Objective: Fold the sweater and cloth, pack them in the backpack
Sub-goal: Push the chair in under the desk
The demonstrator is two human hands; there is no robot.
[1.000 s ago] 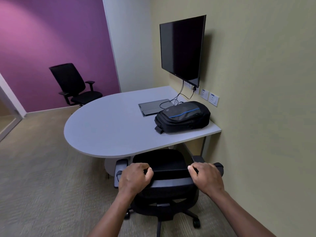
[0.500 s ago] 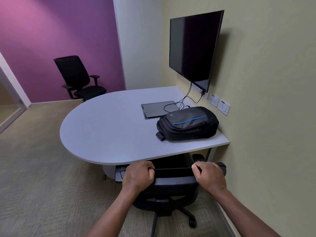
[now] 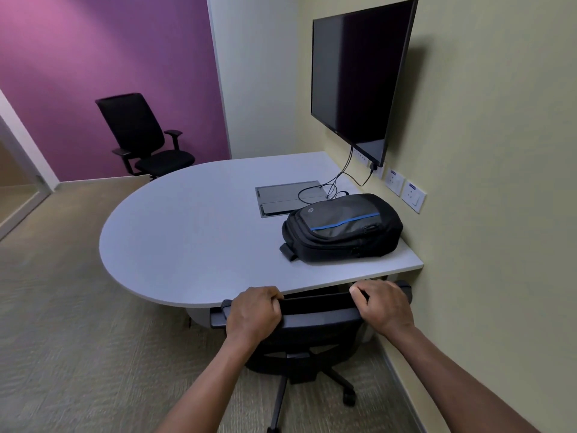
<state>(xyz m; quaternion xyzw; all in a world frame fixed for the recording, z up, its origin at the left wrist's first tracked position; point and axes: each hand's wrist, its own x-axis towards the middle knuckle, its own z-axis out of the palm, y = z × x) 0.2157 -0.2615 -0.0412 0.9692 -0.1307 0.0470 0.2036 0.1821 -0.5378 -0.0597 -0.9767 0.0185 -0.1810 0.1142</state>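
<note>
One backpack [image 3: 342, 228] is seen, laid flat on the desk [image 3: 193, 232] near the desk's near right corner, close to the wall-side edge. Its long axis runs roughly along the near edge, tilted slightly, with the strap end turned toward the rounded left end of the desk and the other end toward the wall. It is made of black woven fabric with a grey front panel, crossed by a single blue stripe, and its shape is rounded and padded. No sweater or cloth is visible.

Just behind the backpack, one flat grey rectangular panel [image 3: 288, 198] is set flush in the desk top, with black cables [image 3: 338, 179] looped over it. The desk top is smooth and pale grey, half-round at its left end.

Two black office chairs are counted. The near chair [image 3: 315, 326] is tucked under the desk's near edge, and both hands are closed over the top of its backrest: the left hand [image 3: 254, 314] at the left end, the right hand [image 3: 382, 304] at the right end, fingers curled over the rim. The far chair [image 3: 143, 139] stands by the purple wall. One dark screen [image 3: 359, 76] is mounted on the wall above the desk.
</note>
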